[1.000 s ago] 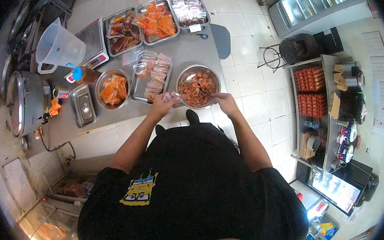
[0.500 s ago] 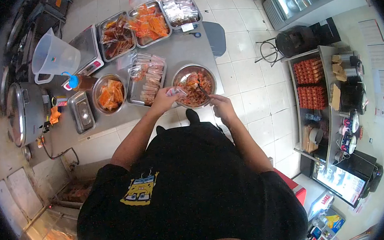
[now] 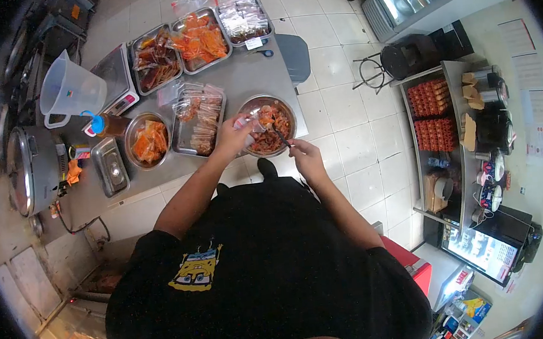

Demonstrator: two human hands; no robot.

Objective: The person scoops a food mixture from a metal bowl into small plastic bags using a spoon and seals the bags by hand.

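A steel bowl (image 3: 292,112) of reddish shredded food (image 3: 269,144) stands near the table's front right corner. My left hand (image 3: 233,138) pinches a small clear plastic bag (image 3: 256,126) over the bowl's left side. In my right hand (image 3: 308,159) is the handle of a thin dark utensil (image 3: 279,135), which reaches into the bowl; its head is too small to make out, close to the bag's mouth. Left of the bowl lies a steel tray (image 3: 178,140) with rows of filled small packets (image 3: 205,127).
Behind are trays of bagged orange food (image 3: 201,40), dark red food (image 3: 154,61) and silvery packets (image 3: 244,19). To the left stand a bowl of orange pieces (image 3: 149,141), a sauce bottle (image 3: 113,125), a lidded steel container (image 3: 111,168), a scale (image 3: 117,76) and a plastic jug (image 3: 71,89).
The view has shifted slightly, so the table sits further left. My left hand and the bag are further over the bowl, and the utensil has come up nearer the bag.
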